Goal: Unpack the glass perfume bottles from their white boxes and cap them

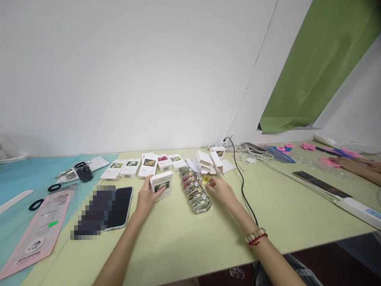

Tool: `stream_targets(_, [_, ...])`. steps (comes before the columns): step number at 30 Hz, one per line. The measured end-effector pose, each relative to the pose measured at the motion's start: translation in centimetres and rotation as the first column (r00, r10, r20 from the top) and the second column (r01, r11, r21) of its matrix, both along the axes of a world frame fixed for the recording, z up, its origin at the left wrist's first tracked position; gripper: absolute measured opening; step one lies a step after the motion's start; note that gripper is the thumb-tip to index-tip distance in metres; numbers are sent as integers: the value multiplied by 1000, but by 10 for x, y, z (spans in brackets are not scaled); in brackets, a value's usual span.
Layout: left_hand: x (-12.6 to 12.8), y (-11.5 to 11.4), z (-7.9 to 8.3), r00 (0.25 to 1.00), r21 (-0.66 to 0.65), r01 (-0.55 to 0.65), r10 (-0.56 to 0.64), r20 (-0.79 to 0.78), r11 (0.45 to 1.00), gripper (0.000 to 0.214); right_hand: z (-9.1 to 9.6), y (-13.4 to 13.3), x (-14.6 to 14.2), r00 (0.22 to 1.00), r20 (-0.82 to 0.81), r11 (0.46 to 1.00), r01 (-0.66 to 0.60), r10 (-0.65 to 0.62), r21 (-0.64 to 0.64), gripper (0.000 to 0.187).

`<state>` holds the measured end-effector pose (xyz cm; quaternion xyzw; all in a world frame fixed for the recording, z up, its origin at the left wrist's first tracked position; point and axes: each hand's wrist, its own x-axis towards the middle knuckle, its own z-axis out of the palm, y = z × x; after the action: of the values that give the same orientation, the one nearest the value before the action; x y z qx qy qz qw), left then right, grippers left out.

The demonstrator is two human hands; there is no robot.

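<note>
My left hand (145, 195) is wrapped around a small white box (161, 178) with a flower picture on its face, held upright over the table. My right hand (222, 193) has its fingers pinched together beside a row of clear glass bottles (197, 197) with dried plant material inside. What the pinch holds, if anything, is hidden by the fingers. A yellow item (205, 177) lies just behind that hand. Opened white cartons (204, 159) sit beyond the bottles, and several white picture boxes (148, 166) lie flat along the back.
On the left are a phone (121, 206), a pink package (37, 234) and a dark jar (83, 172). A black cable (242, 178) runs past my right forearm. A power strip (358, 210) and another person's hand (348, 163) by pink items are at the right.
</note>
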<state>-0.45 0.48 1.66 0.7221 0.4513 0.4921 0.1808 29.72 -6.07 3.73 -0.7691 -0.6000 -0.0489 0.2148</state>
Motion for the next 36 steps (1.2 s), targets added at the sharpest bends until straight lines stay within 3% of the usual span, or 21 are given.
stream_targets(6, [2, -1, -2, 983, 235, 163, -138, -120, 958, 28, 14, 2, -3, 999, 42, 1000, -12, 11, 12, 30])
stream_targets(10, [4, -1, -2, 962, 238, 245, -206, -178, 940, 28, 46, -15, -34, 995, 82, 976, -76, 60, 203, 23])
stream_targets(11, [4, -1, -2, 959, 239, 256, -213, -188, 937, 28, 54, -19, -47, 989, 69, 957, -142, 128, 253, 23])
stream_targets(13, [5, -1, -3, 953, 253, 264, -211, -218, 931, 26, 66, -25, -74, 923, 69, 884, -383, 379, 266, 22])
stream_targets(15, [6, -2, -3, 941, 282, 274, -197, -274, 919, 21, 69, -27, -99, 807, 124, 784, -591, 578, 191, 19])
stream_targets(17, [6, -2, -3, 925, 312, 285, -175, -337, 906, 16, 65, -24, -116, 724, 217, 726, -683, 655, 86, 15])
stream_targets(21, [6, -4, -2, 913, 339, 271, -129, -387, 901, 13, 56, -20, -128, 694, 365, 763, -642, 620, -77, 9])
stream_targets(26, [6, -5, -1, 905, 335, 270, -118, -410, 903, 14, 52, -24, -125, 694, 379, 772, -627, 612, -100, 7])
stream_targets(28, [6, -5, 0, 902, 331, 269, -116, -417, 904, 13, 49, -25, -124, 695, 379, 772, -629, 611, -90, 4])
stream_targets(32, [5, -5, 2, 909, 335, 263, -116, -401, 905, 14, 46, -24, -125, 702, 397, 779, -625, 591, -54, 15])
stream_targets(36, [0, -2, 3, 942, 293, 218, -122, -313, 931, 21, 62, -34, -123, 707, 437, 750, -653, 556, 101, 24])
